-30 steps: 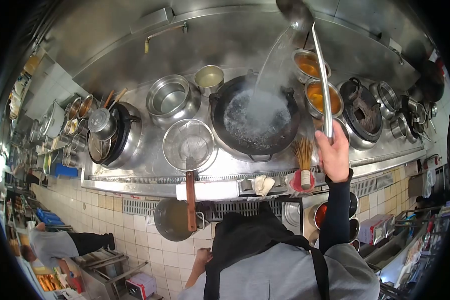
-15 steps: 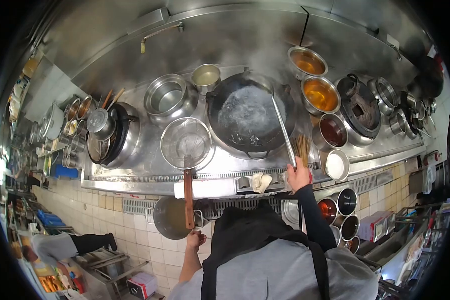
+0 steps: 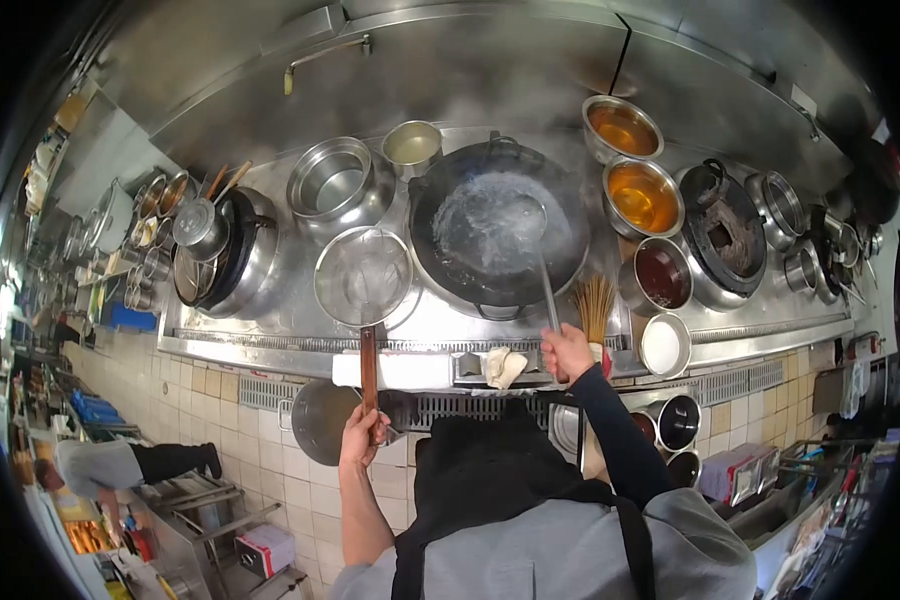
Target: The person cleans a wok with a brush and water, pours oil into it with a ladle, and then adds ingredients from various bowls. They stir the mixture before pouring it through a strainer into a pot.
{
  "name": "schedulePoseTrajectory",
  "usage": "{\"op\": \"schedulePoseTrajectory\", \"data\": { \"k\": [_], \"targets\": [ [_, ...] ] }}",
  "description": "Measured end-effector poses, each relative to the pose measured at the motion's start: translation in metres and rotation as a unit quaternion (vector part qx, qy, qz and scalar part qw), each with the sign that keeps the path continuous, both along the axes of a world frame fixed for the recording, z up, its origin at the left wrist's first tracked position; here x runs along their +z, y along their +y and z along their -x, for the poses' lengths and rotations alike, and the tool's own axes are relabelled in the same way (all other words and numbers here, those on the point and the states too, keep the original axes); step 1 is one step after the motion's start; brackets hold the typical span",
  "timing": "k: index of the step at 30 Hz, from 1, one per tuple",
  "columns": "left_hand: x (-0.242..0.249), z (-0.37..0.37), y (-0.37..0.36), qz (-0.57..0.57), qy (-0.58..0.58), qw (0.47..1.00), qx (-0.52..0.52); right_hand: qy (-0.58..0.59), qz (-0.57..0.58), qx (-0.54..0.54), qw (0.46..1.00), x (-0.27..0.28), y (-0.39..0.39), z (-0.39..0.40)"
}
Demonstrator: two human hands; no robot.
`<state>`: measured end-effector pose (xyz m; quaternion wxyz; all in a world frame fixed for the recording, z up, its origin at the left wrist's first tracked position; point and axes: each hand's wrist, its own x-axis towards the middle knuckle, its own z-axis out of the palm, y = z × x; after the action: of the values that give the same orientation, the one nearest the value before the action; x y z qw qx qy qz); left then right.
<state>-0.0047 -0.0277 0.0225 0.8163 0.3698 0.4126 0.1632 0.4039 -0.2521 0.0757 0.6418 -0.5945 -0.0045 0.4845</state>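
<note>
My right hand is closed around the handle of a long metal ladle. The ladle's bowl rests in the bubbling, whitish liquid of a large black wok, near the middle right. My left hand grips the wooden handle of a round mesh strainer. The strainer's mesh lies over the steel counter, left of the wok. Beside my right hand stands a bamboo wok brush. A crumpled cloth lies on the counter's front edge between my hands.
Two bowls of amber liquid, a pot of dark red liquid and a white-filled container stand right of the wok. A steel pot stands to the left. Below the counter sits a large pot. Another person works at far left.
My left hand has moved up and closed on the strainer's handle. My right hand has shifted slightly left and down, and the ladle's bowl has come nearer the wok's middle.
</note>
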Motion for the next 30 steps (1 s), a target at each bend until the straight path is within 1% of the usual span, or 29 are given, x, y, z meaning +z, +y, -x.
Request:
{"op": "schedulePoseTrajectory", "data": {
  "k": [1, 2, 3, 4, 5, 6, 7, 8, 10, 11, 12, 14, 15, 16, 17, 18, 19, 21, 22, 23, 24, 25, 26, 27, 28, 29, 30],
  "targets": [
    [0.001, -0.005, -0.005, 0.007, 0.014, 1.000, 0.016, 0.108, -0.028, -0.002, 0.994, 0.008, 0.000, -0.009],
    [0.003, -0.005, -0.011, 0.015, 0.031, 0.999, 0.032, 0.211, -0.082, -0.005, 0.974, 0.018, -0.002, -0.018],
    [0.006, -0.005, -0.016, 0.024, 0.048, 0.997, 0.047, 0.312, -0.134, -0.010, 0.941, 0.029, -0.005, -0.028],
    [0.015, -0.006, -0.023, 0.048, 0.052, 0.994, 0.077, 0.408, -0.184, -0.016, 0.894, 0.040, -0.007, -0.035],
    [0.025, -0.005, -0.030, 0.072, 0.057, 0.990, 0.107, 0.431, -0.199, -0.017, 0.880, 0.049, -0.007, -0.037],
    [0.030, -0.003, -0.036, 0.096, 0.060, 0.984, 0.138, 0.416, -0.190, -0.010, 0.889, 0.058, -0.007, -0.037],
    [0.013, 0.014, -0.040, 0.086, 0.103, 0.978, 0.161, 0.401, -0.180, -0.003, 0.898, 0.065, -0.008, -0.035],
    [-0.024, 0.040, -0.050, 0.069, 0.164, 0.974, 0.142, 0.385, -0.170, 0.006, 0.907, 0.072, -0.007, -0.034],
    [-0.115, 0.116, -0.083, 0.041, 0.287, 0.951, 0.112, 0.408, -0.170, 0.009, 0.897, 0.080, -0.007, -0.031],
    [-0.152, 0.145, -0.103, 0.088, 0.295, 0.947, 0.089, 0.397, -0.166, 0.015, 0.903, 0.085, -0.005, -0.027],
    [-0.174, 0.165, -0.125, 0.137, 0.300, 0.941, 0.071, 0.386, -0.160, 0.027, 0.908, 0.090, -0.001, -0.024],
    [-0.179, 0.175, -0.172, 0.175, 0.379, 0.906, 0.065, 0.330, -0.135, 0.051, 0.933, 0.092, 0.010, -0.018],
    [-0.174, 0.183, -0.199, 0.186, 0.397, 0.898, 0.042, 0.323, -0.133, 0.056, 0.936, 0.098, 0.012, -0.009],
    [-0.170, 0.183, -0.217, 0.195, 0.412, 0.890, 0.014, 0.308, -0.126, 0.032, 0.942, 0.105, 0.013, 0.002],
    [-0.140, 0.171, -0.228, 0.191, 0.447, 0.874, 0.001, 0.298, -0.123, 0.038, 0.946, 0.112, 0.017, 0.014],
    [-0.161, 0.190, -0.241, 0.051, 0.420, 0.895, -0.140, 0.285, -0.122, 0.040, 0.950, 0.120, 0.021, 0.022],
    [-0.200, 0.214, -0.255, -0.096, 0.374, 0.879, -0.278, 0.284, -0.122, 0.051, 0.950, 0.125, 0.025, 0.030],
    [-0.232, 0.227, -0.264, -0.167, 0.346, 0.855, -0.349, 0.282, -0.122, 0.064, 0.950, 0.136, 0.031, 0.050],
    [-0.237, 0.229, -0.266, -0.204, 0.330, 0.840, -0.380, 0.294, -0.127, 0.073, 0.944, 0.140, 0.034, 0.059],
    [-0.244, 0.230, -0.261, -0.189, 0.349, 0.838, -0.375, 0.307, -0.132, 0.082, 0.939, 0.144, 0.036, 0.069],
    [-0.240, 0.227, -0.251, -0.173, 0.367, 0.836, -0.369, 0.321, -0.137, 0.092, 0.933, 0.147, 0.038, 0.079],
    [-0.228, 0.220, -0.240, -0.063, 0.369, 0.897, -0.234, 0.342, -0.146, 0.107, 0.922, 0.151, 0.041, 0.090],
    [-0.191, 0.203, -0.223, 0.050, 0.356, 0.929, -0.092, 0.360, -0.145, 0.122, 0.914, 0.153, 0.043, 0.101],
    [-0.165, 0.193, -0.206, 0.160, 0.332, 0.928, 0.054, 0.377, -0.145, 0.138, 0.904, 0.155, 0.046, 0.111],
    [-0.157, 0.189, -0.192, 0.155, 0.318, 0.932, 0.084, 0.394, -0.145, 0.153, 0.895, 0.157, 0.049, 0.121],
    [-0.152, 0.186, -0.181, 0.149, 0.304, 0.934, 0.113, 0.442, -0.148, 0.169, 0.868, 0.157, 0.052, 0.130],
    [-0.146, 0.184, -0.170, 0.142, 0.290, 0.936, 0.142, 0.464, -0.142, 0.183, 0.855, 0.155, 0.057, 0.139]
  ]
}}
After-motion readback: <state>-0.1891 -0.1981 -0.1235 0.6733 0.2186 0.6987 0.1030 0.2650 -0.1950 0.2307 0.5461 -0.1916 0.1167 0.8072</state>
